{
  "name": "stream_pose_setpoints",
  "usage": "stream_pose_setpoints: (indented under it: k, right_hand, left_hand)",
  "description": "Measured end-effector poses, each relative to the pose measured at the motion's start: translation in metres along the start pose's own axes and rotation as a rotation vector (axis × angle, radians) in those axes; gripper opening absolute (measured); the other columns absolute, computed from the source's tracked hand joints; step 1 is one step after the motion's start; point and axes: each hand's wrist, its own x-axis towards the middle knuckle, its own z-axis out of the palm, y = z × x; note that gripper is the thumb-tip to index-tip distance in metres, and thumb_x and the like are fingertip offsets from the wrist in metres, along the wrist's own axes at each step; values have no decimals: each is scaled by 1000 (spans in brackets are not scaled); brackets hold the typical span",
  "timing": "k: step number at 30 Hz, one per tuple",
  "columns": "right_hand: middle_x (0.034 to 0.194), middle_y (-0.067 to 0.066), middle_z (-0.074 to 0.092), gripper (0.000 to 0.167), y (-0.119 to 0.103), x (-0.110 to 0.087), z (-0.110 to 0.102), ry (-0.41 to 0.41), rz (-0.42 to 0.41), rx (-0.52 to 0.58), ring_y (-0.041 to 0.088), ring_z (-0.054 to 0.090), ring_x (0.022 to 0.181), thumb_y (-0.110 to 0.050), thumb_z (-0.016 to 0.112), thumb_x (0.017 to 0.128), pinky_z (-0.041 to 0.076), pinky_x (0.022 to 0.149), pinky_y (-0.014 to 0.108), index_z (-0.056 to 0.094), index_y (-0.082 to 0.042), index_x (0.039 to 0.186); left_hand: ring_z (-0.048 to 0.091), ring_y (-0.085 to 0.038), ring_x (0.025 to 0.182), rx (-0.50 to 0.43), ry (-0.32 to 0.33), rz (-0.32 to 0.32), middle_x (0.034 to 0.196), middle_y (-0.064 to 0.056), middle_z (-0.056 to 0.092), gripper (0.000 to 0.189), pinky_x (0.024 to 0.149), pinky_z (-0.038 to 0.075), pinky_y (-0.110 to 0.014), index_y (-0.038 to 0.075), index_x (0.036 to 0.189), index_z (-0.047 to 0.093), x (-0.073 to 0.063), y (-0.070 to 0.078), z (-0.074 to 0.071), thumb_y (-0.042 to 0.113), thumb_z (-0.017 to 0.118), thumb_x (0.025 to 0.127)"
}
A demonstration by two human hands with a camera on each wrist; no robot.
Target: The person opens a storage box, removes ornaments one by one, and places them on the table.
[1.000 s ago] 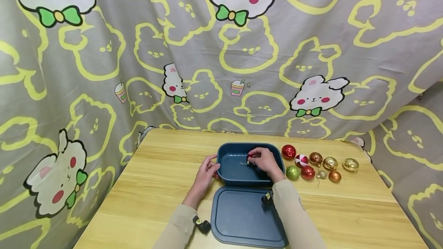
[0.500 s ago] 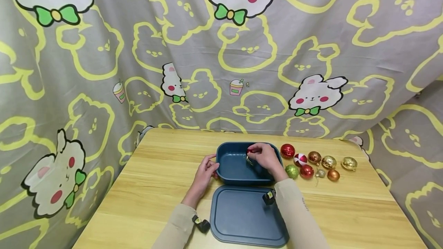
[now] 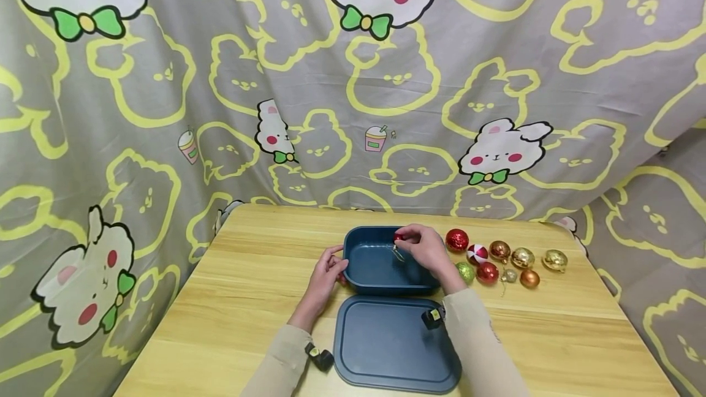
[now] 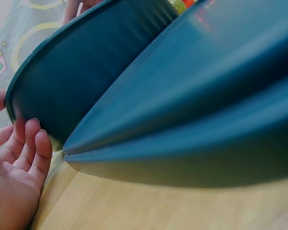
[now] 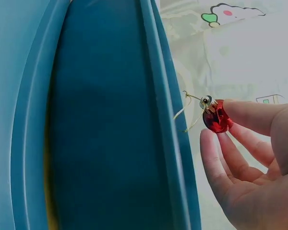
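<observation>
My right hand [image 3: 427, 250] pinches a small shiny red Christmas ball [image 5: 216, 117] between thumb and fingertips. A gold cap and thin gold string hang from the ball; in the head view it shows over the back right of the blue rectangular box [image 3: 353, 283]. My left hand [image 3: 326, 277] rests at the box's left side. In the left wrist view, its relaxed, slightly bent fingers [image 4: 31, 143] touch the outer wall, and the thumb lies at the rim. In front of the box lies its flat blue lid [image 3: 391, 348].
Right of the box sits a group of Christmas balls: red ones [image 3: 456, 239], a red-and-white one [image 3: 477, 254], a green one [image 3: 466, 272], and several gold and copper ones [image 3: 554, 260]. The wooden table [image 3: 248, 274] meets a patterned curtain [image 3: 320, 78] at the back.
My right hand has lifted the red ball from the box's middle toward its back right, its string now hanging free. The left hand stays at the box's left side.
</observation>
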Motion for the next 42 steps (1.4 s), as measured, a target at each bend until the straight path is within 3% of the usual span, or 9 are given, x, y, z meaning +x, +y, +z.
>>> stream_pose_setpoints:
  k: [20, 29, 42]
  right_hand:
    - [111, 12, 75, 22, 1, -20, -33, 18, -45, -1, 23, 67, 94, -14, 75, 96, 55, 81, 31, 75, -8, 117]
    - [114, 16, 74, 27, 11, -25, -53, 50, -59, -25, 26, 68, 98, -17, 75, 97, 56, 81, 28, 73, -6, 121]
    - [112, 18, 73, 32, 29, -36, -85, 88, -47, -36, 18, 65, 93, -21, 75, 97, 53, 75, 23, 72, -3, 124]
  left_hand:
    - [57, -14, 67, 28, 3, 0, 88, -1, 59, 42, 64, 53, -25, -1, 143, 52, 0, -1, 1, 11, 60, 104]
    - [58, -14, 67, 19, 7, -16, 90, -5, 59, 42, 64, 53, -25, 1, 144, 53, 1, 1, 3, 12, 61, 104]
    - [56, -19, 67, 12, 12, -29, 91, -12, 59, 43, 63, 53, -26, 0, 146, 51, 2, 1, 2, 9, 59, 105]
